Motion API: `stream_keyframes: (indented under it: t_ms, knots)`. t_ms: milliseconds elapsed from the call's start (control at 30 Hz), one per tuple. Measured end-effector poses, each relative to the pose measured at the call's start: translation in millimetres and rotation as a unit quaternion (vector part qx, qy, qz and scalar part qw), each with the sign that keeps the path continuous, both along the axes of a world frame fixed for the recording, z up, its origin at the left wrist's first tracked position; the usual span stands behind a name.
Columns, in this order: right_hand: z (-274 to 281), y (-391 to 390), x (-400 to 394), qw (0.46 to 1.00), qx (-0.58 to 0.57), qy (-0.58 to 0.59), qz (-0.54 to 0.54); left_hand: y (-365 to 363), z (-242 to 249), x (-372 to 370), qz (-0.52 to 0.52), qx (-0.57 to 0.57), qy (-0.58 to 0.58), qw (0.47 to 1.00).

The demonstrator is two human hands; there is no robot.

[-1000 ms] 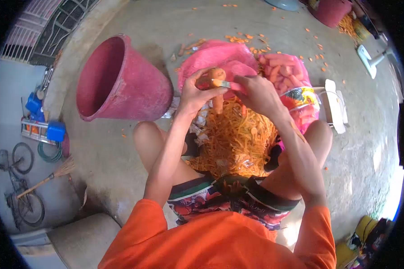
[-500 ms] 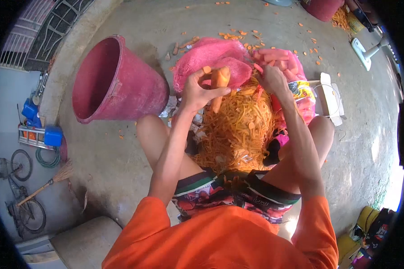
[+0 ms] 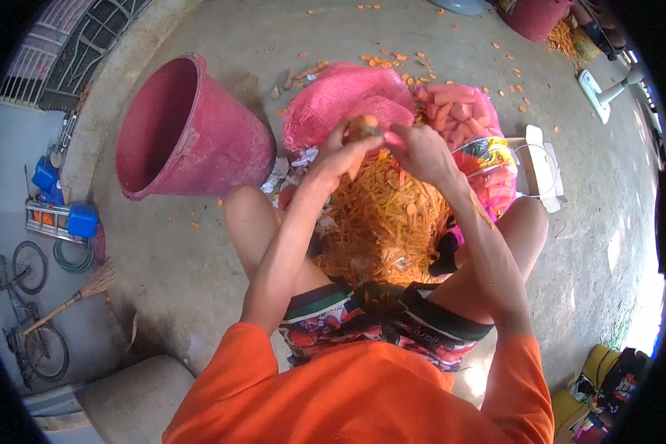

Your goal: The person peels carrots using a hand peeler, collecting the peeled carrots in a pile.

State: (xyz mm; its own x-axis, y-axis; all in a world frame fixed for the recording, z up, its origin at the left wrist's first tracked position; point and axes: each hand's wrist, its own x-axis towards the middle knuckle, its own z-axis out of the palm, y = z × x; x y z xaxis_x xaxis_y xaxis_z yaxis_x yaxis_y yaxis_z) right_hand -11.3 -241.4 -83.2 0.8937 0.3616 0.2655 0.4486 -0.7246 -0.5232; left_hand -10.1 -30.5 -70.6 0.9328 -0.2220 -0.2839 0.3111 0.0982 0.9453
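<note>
My left hand is wrapped round a carrot, whose upper end shows above the fingers. Close beside it, my right hand grips a pink-handled tool against the carrot; its working end is hidden. Below both hands, a heap of orange peel strips lies between my legs. Behind the hands lies a pink mesh sack. To the right of the heap, a pink mesh bag holds several peeled carrots.
A large pink tub lies tilted at the left. Carrot slices are scattered over the concrete floor. A white container with a wire handle is at the right. Farther off are another pink tub, a broom and a bicycle.
My right hand has moved left from beside the peeled carrots to the carrot in my left hand. The left hand has turned the carrot and lowered slightly.
</note>
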Motion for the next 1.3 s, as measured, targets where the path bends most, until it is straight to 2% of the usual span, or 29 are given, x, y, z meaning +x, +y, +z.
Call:
stream_keyframes:
  t_ms: [33, 67, 100, 167, 333, 400, 433, 500, 600, 667, 767, 867, 900, 933, 967, 1000, 1033, 1067, 1133, 1167, 1233, 1300]
  knots:
    - [-1.6, 0.0, -0.8, 1.000, -0.004, -0.012, 0.012, -2.6, -1.2, -2.3, -0.025, 0.028, 0.027, 0.999]
    - [-4.5, 0.2, -1.2, 1.000, -0.022, 0.002, -0.002, 0.6, -2.5, -4.6, -0.071, 0.031, 0.008, 0.997]
    - [-8.2, -3.6, 1.1, 1.000, -0.024, 0.004, -0.003, 2.4, -2.2, -7.9, -0.072, 0.029, 0.009, 0.997]
    - [-12.8, -8.9, 9.0, 0.997, -0.059, 0.049, -0.010, 7.2, 1.1, -12.0, -0.092, -0.125, 0.005, 0.988]
    - [4.6, -6.1, 3.7, 0.998, -0.039, 0.052, -0.011, 5.5, 2.1, -10.2, -0.058, -0.159, 0.041, 0.985]
    - [6.0, -3.9, -2.1, 0.997, -0.024, 0.027, 0.068, 6.8, -2.9, -7.5, -0.070, 0.000, 0.047, 0.996]
    - [7.0, -2.5, -4.8, 0.997, -0.025, 0.027, 0.068, 6.2, -8.4, -7.4, -0.070, -0.001, 0.047, 0.996]
    - [5.9, 3.5, -10.4, 0.995, -0.010, 0.027, 0.096, 4.6, -19.1, -9.6, -0.055, 0.021, -0.119, 0.991]
    - [6.0, 8.0, -11.5, 0.996, -0.008, 0.024, 0.082, 8.7, -23.9, -8.6, -0.071, 0.014, -0.153, 0.986]
    - [6.5, 10.4, -12.4, 0.997, -0.008, 0.029, 0.075, 10.7, -20.5, -12.1, -0.076, -0.001, -0.125, 0.989]
    - [6.3, 13.2, -13.9, 0.999, -0.010, 0.021, 0.046, 12.0, -14.0, -16.0, -0.083, 0.010, -0.094, 0.992]
    - [-4.5, 11.5, 0.3, 0.994, -0.080, 0.066, -0.015, 12.8, -0.4, -16.6, -0.112, 0.032, -0.084, 0.990]
    - [-20.1, 5.5, 11.2, 0.989, -0.117, 0.080, -0.048, 13.2, 2.1, -18.6, -0.138, 0.026, -0.079, 0.987]
    - [-40.7, -1.9, 21.6, 0.992, -0.089, 0.071, -0.062, 16.7, -0.1, -17.7, -0.143, 0.024, -0.028, 0.989]
    - [-55.2, -18.1, 34.1, 0.992, -0.091, 0.068, -0.059, 15.9, -2.4, -18.6, -0.140, 0.022, -0.032, 0.989]
    - [-69.2, -34.7, 42.9, 0.984, -0.105, 0.100, -0.107, 17.7, -5.1, -21.9, -0.145, 0.002, -0.019, 0.989]
    - [-71.3, -39.0, 44.3, 0.972, -0.116, 0.134, -0.157, 21.2, -7.9, -24.1, -0.152, -0.017, -0.004, 0.988]
    - [-75.0, -40.4, 43.9, 0.971, -0.115, 0.135, -0.157, 26.8, -10.4, -25.2, -0.156, -0.003, 0.002, 0.988]
    - [-56.4, -42.7, 39.5, 0.990, -0.098, 0.049, -0.089, 26.3, -10.6, -22.5, -0.130, 0.010, -0.041, 0.991]
    - [-46.3, -38.4, 35.6, 0.990, -0.100, 0.046, -0.084, 26.3, -10.5, -20.9, -0.103, 0.026, -0.083, 0.991]
    - [-16.1, -11.6, 13.4, 0.997, -0.010, 0.078, 0.026, 26.0, -5.4, -16.8, -0.100, 0.010, -0.084, 0.991]
    - [-1.9, 8.3, -7.5, 0.994, 0.025, 0.062, 0.087, 25.6, -4.7, -13.4, -0.105, -0.005, -0.081, 0.991]
